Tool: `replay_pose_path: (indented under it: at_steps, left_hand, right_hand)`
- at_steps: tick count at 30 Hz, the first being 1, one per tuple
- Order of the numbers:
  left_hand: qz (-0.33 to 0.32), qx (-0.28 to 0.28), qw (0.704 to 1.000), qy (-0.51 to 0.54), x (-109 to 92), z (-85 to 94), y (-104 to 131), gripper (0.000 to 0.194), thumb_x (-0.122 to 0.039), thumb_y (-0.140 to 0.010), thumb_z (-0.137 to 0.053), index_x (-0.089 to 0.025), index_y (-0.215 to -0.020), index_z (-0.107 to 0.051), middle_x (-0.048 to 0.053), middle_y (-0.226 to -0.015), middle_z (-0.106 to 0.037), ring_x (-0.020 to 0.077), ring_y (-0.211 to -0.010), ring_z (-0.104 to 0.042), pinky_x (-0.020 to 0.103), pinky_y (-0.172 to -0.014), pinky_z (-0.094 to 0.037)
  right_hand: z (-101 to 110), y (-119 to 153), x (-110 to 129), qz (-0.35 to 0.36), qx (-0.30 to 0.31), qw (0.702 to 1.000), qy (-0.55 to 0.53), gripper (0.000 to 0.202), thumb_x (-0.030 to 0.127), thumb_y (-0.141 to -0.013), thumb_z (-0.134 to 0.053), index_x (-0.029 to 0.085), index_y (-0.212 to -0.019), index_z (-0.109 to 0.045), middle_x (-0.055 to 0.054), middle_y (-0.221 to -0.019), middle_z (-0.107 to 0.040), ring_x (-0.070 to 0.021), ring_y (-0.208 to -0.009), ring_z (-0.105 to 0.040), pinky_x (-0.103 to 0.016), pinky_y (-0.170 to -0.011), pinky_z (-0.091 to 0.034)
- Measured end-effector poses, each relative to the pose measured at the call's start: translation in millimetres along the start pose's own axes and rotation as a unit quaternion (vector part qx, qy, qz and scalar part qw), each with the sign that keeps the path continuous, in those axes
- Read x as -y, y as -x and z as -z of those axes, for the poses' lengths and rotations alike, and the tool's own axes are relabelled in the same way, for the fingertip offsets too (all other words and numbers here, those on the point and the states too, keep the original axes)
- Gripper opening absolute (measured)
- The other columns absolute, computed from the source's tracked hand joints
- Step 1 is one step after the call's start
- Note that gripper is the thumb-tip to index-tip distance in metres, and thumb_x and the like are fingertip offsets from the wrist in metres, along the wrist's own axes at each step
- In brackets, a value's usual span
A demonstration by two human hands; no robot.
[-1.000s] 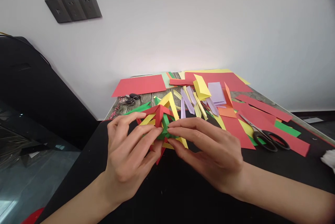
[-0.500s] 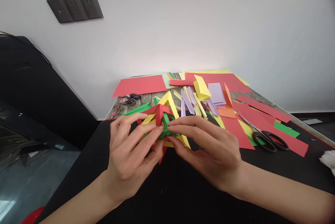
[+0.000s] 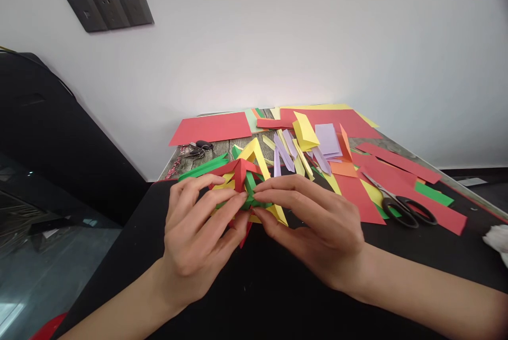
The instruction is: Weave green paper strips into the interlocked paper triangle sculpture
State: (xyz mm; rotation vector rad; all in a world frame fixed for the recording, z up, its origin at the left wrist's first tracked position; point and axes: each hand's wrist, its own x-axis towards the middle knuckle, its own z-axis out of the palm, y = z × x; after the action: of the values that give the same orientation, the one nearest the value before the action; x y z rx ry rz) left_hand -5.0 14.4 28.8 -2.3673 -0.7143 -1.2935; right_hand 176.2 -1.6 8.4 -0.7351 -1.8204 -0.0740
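Observation:
Between my hands is a folded-paper model (image 3: 240,173) made of red, yellow and green strips joined into open triangular shapes. My left hand (image 3: 202,229) grips its left and lower side, thumb and fingers closed on the paper. From the right, my right hand (image 3: 317,223) pinches the green part with thumb and fingertips. The fingertips of both hands almost meet at the green strip (image 3: 250,184). Much of the model's lower part is hidden behind my fingers. Behind it, to the left, lies a green folded strip (image 3: 203,167).
Scissors with black handles (image 3: 400,210) lie on red paper strips (image 3: 428,199) at the right. Purple strips (image 3: 283,154), a yellow folded paper (image 3: 305,132) and a red sheet (image 3: 212,128) are farther back. Small dark-handled tools (image 3: 200,148) lie back left. A crumpled white tissue (image 3: 497,240) sits at the right edge.
My hands stay almost in place on the paper model. The fingertips of both hands shift slightly at the green part, and the whole view moves a little.

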Motion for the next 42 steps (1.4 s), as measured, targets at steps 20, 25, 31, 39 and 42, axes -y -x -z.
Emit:
replay_pose_path:
  at_steps: [20, 25, 31, 39, 42]
  left_hand:
    - [0.234, 0.172, 0.953, 0.09, 24, 32.4, -11, 0.018, -0.04, -0.081, -0.07, -0.028, -0.093, -0.065, 0.001, -0.129, -0.052, 0.0261, -0.126, -0.049, 0.041, -0.105, -0.04]
    - [0.393, 0.253, 0.871, 0.153, 33, 30.8, -15, 0.057, -0.053, -0.065, -0.079, -0.029, -0.11, -0.054, 0.002, -0.108, -0.066, 0.0275, -0.105, -0.059, 0.041, -0.089, -0.046]
    - [0.456, 0.356, 0.775, 0.256, 37, 21.9, -19, 0.082, -0.043, -0.065, -0.081, -0.032, -0.134, -0.037, 0.002, -0.103, -0.071, 0.0281, -0.105, -0.063, 0.039, -0.088, -0.044]
    - [0.479, 0.336, 0.725, 0.363, 40, 12.0, -17, 0.095, -0.035, -0.065, -0.083, -0.029, -0.143, -0.028, 0.002, -0.094, -0.072, 0.0271, -0.099, -0.067, 0.04, -0.09, -0.045]
    - [0.488, 0.33, 0.705, 0.395, 43, 9.3, -15, 0.096, -0.031, -0.064, -0.084, -0.028, -0.142, -0.028, -0.001, -0.085, -0.071, 0.026, -0.093, -0.068, 0.039, -0.087, -0.047]
  right_hand:
    - [4, -1, 5, -0.04, 0.033, 0.998, -0.03, 0.012, 0.006, -0.084, -0.064, 0.015, -0.091, -0.066, -0.005, -0.092, -0.064, -0.0108, -0.076, -0.063, -0.022, -0.063, -0.05]
    - [5, 1, 4, -0.039, 0.043, 0.998, -0.035, 0.011, 0.006, -0.084, -0.065, 0.015, -0.091, -0.065, -0.005, -0.092, -0.063, -0.0108, -0.078, -0.064, -0.021, -0.064, -0.05]
    - [6, 3, 5, -0.041, 0.065, 0.996, -0.053, 0.011, 0.008, -0.085, -0.065, 0.016, -0.093, -0.065, -0.006, -0.095, -0.063, -0.0112, -0.081, -0.064, -0.021, -0.068, -0.052]
    - [7, 2, 4, -0.047, 0.079, 0.995, -0.05, 0.011, 0.011, -0.088, -0.063, 0.02, -0.094, -0.064, -0.005, -0.097, -0.063, -0.0121, -0.079, -0.064, -0.023, -0.064, -0.052]
    - [8, -1, 5, -0.062, 0.084, 0.992, -0.073, 0.012, 0.01, -0.087, -0.064, 0.02, -0.093, -0.064, -0.006, -0.096, -0.063, -0.0129, -0.08, -0.064, -0.023, -0.065, -0.052]
